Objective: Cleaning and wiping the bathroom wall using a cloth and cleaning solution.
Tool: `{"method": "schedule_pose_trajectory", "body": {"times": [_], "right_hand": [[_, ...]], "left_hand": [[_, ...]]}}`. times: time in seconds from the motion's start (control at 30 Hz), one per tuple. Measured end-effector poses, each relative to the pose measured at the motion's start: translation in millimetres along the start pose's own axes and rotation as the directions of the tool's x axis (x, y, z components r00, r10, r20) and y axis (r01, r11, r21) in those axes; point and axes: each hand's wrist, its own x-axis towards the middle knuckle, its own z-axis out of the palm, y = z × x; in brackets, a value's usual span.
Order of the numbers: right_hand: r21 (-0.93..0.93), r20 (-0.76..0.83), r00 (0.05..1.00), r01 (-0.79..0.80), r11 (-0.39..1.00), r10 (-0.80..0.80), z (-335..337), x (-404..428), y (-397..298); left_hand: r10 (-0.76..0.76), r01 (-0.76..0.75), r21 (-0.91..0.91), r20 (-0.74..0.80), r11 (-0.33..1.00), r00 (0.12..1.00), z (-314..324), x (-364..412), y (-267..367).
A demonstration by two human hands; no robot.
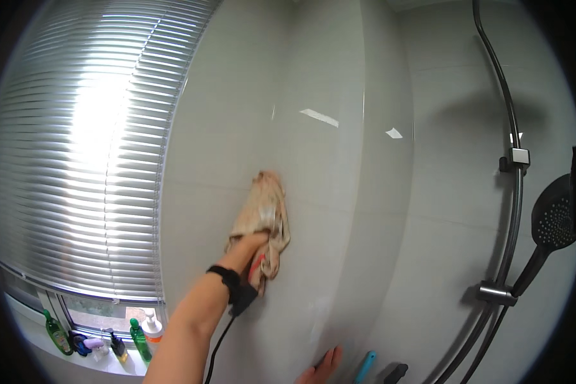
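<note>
My left hand [258,239] is pressed to the tiled wall, mostly covered by a bunched beige cloth [264,206] with a small pale label and a red patch. The cloth lies against the wall tiles near the inner corner. A black strap with a dark box and cable is around my left wrist. At the bottom edge, the fingers of my right hand [324,367] show, extended near the wall; the rest of that hand is cut off. Right of it are a light-blue handle [365,367] and a dark handle-like object [396,373], both partly cut off.
At left, a venetian blind [101,168] hangs over a window. On its white sill [106,366] stand green bottles, a white pump bottle [151,326] and several small items. At right are a shower rail [514,206], a hose and a black shower head [552,216].
</note>
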Motion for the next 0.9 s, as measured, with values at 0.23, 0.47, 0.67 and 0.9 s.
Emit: {"method": "schedule_pose_trajectory", "body": {"times": [0.23,0.47,0.67,0.9], "right_hand": [[-0.039,-0.003,0.964,0.266,0.963,-0.267,-3.8,1.1,-3.3],[-0.094,0.084,0.966,0.252,0.963,-0.244,-27.5,8.3,-16.7],[0.041,0.443,0.896,-0.057,0.997,0.033,-86.4,-42.8,-4.1],[0.447,0.451,0.886,-0.329,0.832,0.108,-111.6,-107.3,-47.3]], "left_hand": [[-0.280,0.279,-0.027,-0.066,0.960,0.958,-82.2,-109.2,-265.5],[-0.598,0.560,-0.279,-0.068,0.780,0.798,-109.2,-233.7,-415.4],[-0.529,0.581,-0.079,0.329,0.810,0.782,-80.5,-290.0,-371.3],[-0.647,0.724,0.008,0.454,0.690,0.612,17.3,-303.5,-241.4]]}}
